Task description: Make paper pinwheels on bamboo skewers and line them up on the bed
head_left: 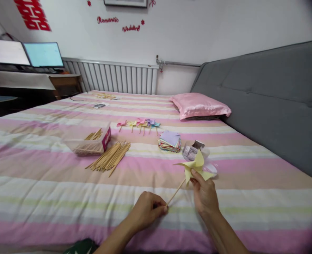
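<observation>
From my head camera: my left hand (148, 209) pinches the near end of a thin wooden stick (176, 192), fingers closed on it. My right hand (205, 193) grips the yellow paper pinwheel (195, 167) at the stick's far end — held just above the striped bedsheet (39, 190). Farther off lie a stack of coloured paper squares (170, 141), a bundle of sticks (110, 158), and a row of finished pinwheels (140, 124).

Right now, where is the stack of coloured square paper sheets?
The stack of coloured square paper sheets lies mid-bed on the striped bedsheet, right of the loose pile of wooden sticks and just beyond the yellow paper pinwheel.
</observation>
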A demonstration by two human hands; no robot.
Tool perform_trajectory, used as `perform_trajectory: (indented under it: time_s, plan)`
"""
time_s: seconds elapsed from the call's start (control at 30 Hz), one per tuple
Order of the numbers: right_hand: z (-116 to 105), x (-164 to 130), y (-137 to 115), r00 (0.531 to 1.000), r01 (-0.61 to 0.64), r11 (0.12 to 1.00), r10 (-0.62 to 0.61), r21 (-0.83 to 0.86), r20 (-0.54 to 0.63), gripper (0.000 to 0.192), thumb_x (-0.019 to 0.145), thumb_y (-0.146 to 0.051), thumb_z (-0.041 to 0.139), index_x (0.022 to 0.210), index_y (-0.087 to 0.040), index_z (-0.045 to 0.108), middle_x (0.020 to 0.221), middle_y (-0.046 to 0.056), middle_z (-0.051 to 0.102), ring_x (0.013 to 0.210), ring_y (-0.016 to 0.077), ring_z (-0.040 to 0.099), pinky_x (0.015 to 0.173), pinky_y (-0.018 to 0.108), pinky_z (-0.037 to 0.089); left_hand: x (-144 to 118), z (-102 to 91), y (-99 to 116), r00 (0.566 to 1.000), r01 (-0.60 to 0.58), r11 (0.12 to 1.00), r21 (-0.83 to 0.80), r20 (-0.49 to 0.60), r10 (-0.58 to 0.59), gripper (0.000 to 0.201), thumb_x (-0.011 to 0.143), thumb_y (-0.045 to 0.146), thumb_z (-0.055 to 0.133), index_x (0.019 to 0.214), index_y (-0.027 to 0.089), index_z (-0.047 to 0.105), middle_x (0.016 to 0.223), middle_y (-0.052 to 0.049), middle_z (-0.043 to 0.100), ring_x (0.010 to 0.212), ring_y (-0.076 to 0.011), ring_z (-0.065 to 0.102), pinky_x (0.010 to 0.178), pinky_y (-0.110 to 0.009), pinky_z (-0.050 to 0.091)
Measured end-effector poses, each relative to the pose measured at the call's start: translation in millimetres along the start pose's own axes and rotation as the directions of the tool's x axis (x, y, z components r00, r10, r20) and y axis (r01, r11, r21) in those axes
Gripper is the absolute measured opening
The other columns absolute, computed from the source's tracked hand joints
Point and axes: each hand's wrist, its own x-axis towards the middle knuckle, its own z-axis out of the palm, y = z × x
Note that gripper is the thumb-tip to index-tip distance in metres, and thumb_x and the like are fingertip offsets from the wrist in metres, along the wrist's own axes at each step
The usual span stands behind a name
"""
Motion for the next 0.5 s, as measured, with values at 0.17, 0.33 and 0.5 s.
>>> perform_trajectory:
  time_s: [0.17, 0.33, 0.5]
  plan:
    - [1.1, -5.0, -0.3, 0.984, 0.022, 0.998, -0.011, -0.063, 0.176, 0.033, 0.064, -0.036, 0.075, 0.089, -0.017, 0.066, 0.085, 0.004, 0.070, 0.077, 0.0154, 0.062, 0.073, 0.029, 0.048, 1.9, 1.5, -2.1, 1.000, -0.010, 0.985, -0.170, -0.029, 0.005, 0.023, 0.072, 0.028, 0.056, 0.066, 0.011, 0.070, 0.061, -0.004, 0.066, 0.058, -0.0147, 0.054, 0.057, -0.023, 0.037]
    - [2.8, -8.9, 0.6, 0.947, 0.051, 0.983, 0.008, -0.174, 0.322, 0.035, 0.069, -0.042, 0.070, 0.092, -0.017, 0.065, 0.088, 0.007, 0.068, 0.070, 0.0149, 0.059, 0.071, 0.030, 0.045, 8.8, -1.2, -5.0, 0.997, -0.011, 0.964, -0.266, -0.080, -0.010, 0.032, 0.074, 0.039, 0.058, 0.069, 0.010, 0.068, 0.060, -0.005, 0.064, 0.056, -0.0140, 0.053, 0.056, -0.024, 0.037]
    - [4.0, -7.9, 3.3, 0.940, 0.034, 0.978, 0.039, -0.205, 0.340, 0.026, 0.072, -0.043, 0.066, 0.076, -0.018, 0.066, 0.094, 0.005, 0.065, 0.069, 0.0126, 0.055, 0.070, 0.027, 0.041, 11.4, -4.9, -3.0, 0.998, -0.020, 0.968, -0.249, -0.068, 0.004, 0.034, 0.075, 0.042, 0.058, 0.064, 0.011, 0.065, 0.058, -0.004, 0.061, 0.055, -0.0125, 0.048, 0.054, -0.023, 0.033]
